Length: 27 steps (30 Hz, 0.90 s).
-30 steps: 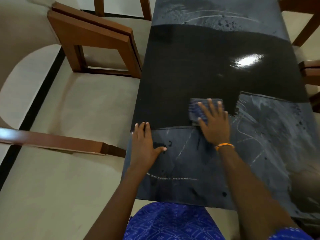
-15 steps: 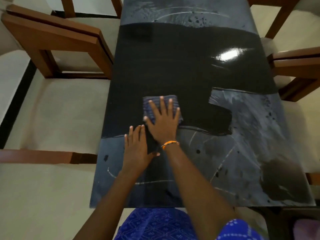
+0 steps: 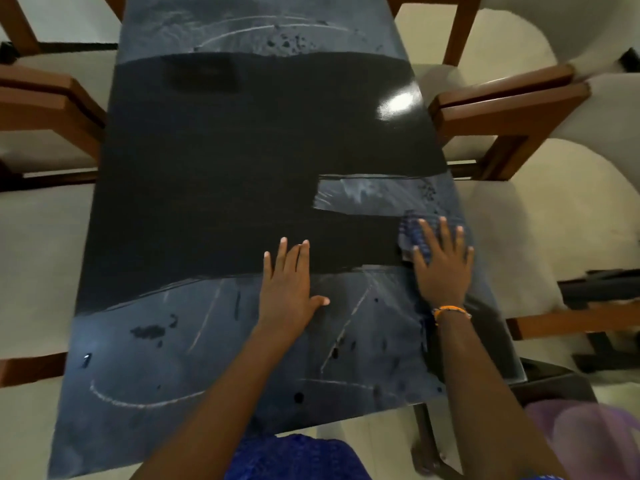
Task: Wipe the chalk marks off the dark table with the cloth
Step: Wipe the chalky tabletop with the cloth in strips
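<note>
Wooden chairs with pale seats stand on the pale floor along both sides. A purple cloth-like object, blurred, lies at lower right beside a dark frame.

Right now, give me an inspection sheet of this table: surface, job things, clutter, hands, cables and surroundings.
Surface: dark table, a wide middle band wiped black; hazy chalk film at the far end, the near end and a patch by the right edge.
Job's things: blue cloth flat on the table near the right edge; chalk lines remain on the near part.
Clutter: nothing seen.
Hands: right hand presses on the cloth with fingers spread; left hand lies flat on the table, fingers straight.
Cables: nothing seen.
Surroundings: wooden chairs with pale cushions on both sides; an orange band on the right wrist.
</note>
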Each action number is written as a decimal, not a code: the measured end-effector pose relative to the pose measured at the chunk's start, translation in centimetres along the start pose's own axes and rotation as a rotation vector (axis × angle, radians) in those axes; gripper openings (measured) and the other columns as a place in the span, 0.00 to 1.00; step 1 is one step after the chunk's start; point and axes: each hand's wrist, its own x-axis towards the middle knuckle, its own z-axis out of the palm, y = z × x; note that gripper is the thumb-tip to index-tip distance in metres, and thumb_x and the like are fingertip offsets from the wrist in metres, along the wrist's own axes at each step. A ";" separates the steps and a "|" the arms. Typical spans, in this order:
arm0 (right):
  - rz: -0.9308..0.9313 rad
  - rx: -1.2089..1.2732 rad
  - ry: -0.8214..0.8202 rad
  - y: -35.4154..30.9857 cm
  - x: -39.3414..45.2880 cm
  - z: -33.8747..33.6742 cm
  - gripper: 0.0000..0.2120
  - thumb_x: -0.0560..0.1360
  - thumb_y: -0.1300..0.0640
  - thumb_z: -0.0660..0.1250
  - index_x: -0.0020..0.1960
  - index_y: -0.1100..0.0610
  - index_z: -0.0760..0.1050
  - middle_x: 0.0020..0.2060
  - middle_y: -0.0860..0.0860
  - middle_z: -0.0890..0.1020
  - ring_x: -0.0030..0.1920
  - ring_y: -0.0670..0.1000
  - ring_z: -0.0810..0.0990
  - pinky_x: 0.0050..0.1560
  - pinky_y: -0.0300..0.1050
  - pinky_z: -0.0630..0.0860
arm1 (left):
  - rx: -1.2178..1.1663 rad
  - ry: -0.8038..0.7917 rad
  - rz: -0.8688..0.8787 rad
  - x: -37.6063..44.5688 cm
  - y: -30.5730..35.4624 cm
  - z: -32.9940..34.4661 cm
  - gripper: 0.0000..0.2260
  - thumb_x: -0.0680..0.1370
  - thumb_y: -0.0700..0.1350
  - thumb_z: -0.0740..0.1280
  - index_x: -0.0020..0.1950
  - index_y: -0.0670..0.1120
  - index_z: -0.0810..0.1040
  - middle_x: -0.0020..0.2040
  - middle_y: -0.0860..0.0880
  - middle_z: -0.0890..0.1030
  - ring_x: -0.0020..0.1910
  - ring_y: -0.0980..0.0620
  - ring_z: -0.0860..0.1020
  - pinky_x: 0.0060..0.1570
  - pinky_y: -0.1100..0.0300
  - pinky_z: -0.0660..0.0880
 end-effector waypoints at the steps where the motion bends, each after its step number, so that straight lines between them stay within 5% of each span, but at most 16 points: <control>1: 0.086 0.005 0.010 1.9 0.4 -0.3 0.28 0.77 0.48 0.60 0.75 0.44 0.56 0.77 0.52 0.57 0.76 0.61 0.52 0.73 0.65 0.52 | 0.018 -0.011 -0.008 0.2 0.4 0.2 0.44 0.70 0.59 0.68 0.75 0.44 0.45 0.76 0.47 0.55 0.76 0.46 0.42 0.72 0.48 0.38; 5: 0.323 0.056 0.035 2.2 1.2 -0.5 0.28 0.78 0.48 0.59 0.76 0.46 0.55 0.77 0.54 0.55 0.76 0.61 0.51 0.74 0.64 0.49 | 0.003 -0.031 -0.049 0.2 0.4 0.7 0.45 0.69 0.58 0.70 0.75 0.46 0.47 0.76 0.48 0.56 0.76 0.47 0.43 0.72 0.47 0.39; 7: 0.299 0.061 0.028 -0.8 1.1 -0.2 0.29 0.78 0.47 0.58 0.76 0.46 0.52 0.77 0.54 0.52 0.77 0.61 0.47 0.74 0.64 0.46 | -0.029 -0.032 -0.061 0.2 0.4 0.8 0.45 0.69 0.57 0.70 0.75 0.47 0.48 0.76 0.49 0.56 0.76 0.47 0.42 0.72 0.47 0.39; 12: -0.135 0.101 -0.054 -12.9 0.0 1.1 0.29 0.78 0.44 0.55 0.76 0.43 0.49 0.78 0.52 0.47 0.77 0.58 0.43 0.73 0.61 0.42 | -0.072 0.020 -0.150 -1.0 0.2 1.2 0.46 0.69 0.60 0.68 0.75 0.44 0.45 0.77 0.48 0.51 0.76 0.48 0.40 0.72 0.49 0.39; 17: -0.487 0.203 -0.187 -21.4 1.5 1.2 0.27 0.75 0.43 0.60 0.72 0.50 0.63 0.76 0.52 0.57 0.77 0.60 0.47 0.72 0.67 0.41 | -0.116 0.031 -0.254 -1.5 0.1 1.1 0.46 0.69 0.58 0.69 0.75 0.40 0.46 0.77 0.44 0.49 0.76 0.46 0.41 0.73 0.48 0.40; 21: -0.552 0.119 -0.139 -17.6 4.1 1.4 0.26 0.77 0.44 0.57 0.74 0.46 0.60 0.76 0.48 0.58 0.77 0.56 0.49 0.72 0.66 0.43 | -0.055 -0.009 -0.189 -0.2 1.3 0.7 0.45 0.70 0.60 0.68 0.75 0.41 0.47 0.77 0.45 0.48 0.76 0.46 0.41 0.72 0.48 0.39; 27: -0.131 0.086 -0.044 -4.9 9.4 0.2 0.26 0.78 0.44 0.55 0.75 0.43 0.55 0.77 0.48 0.55 0.77 0.56 0.47 0.72 0.68 0.45 | -0.034 -0.036 -0.102 2.0 3.4 0.7 0.42 0.72 0.60 0.66 0.75 0.44 0.48 0.77 0.46 0.47 0.75 0.47 0.39 0.72 0.49 0.36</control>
